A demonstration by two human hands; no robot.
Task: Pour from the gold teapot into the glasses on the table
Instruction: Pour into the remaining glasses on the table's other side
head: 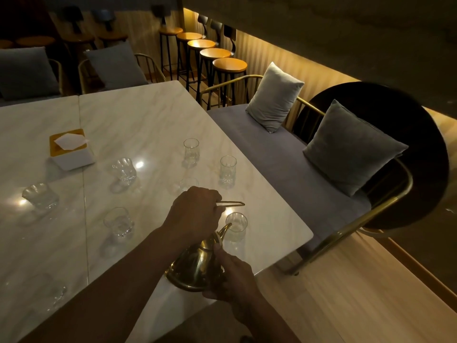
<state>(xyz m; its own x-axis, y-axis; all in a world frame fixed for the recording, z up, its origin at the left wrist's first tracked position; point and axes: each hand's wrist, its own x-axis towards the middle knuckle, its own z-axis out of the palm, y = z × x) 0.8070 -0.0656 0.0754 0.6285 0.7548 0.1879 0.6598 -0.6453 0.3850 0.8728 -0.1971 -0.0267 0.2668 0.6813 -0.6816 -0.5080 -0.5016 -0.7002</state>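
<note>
**Gold teapot tipped at the near-right glass**

The gold teapot [195,266] is lifted off the marble worktop [138,120] and tilted, its spout [226,229] reaching the rim of the nearest glass [236,226] by the near right edge. The left hand [195,211] is closed around the thin wire handle [232,203], which juts out to the right of the fist. The right hand [232,276] cups the pot's base and side from below, fingers pressed against the metal to steady the tilt.

This looks like the pour into that glass in progress; the light is dim, so whether liquid is flowing, or how full the glass is, cannot be told.

At least 6 more glasses stand farther out: 2 on the far right [191,151] [228,170], 1 partly hidden behind the left hand, and 3 to the left [123,170] [40,195] [118,222]. A tissue box [70,151] sits far left.

The next move calls for levelling the pot before the glass overfills, then carrying it to another glass without dripping.
</note>
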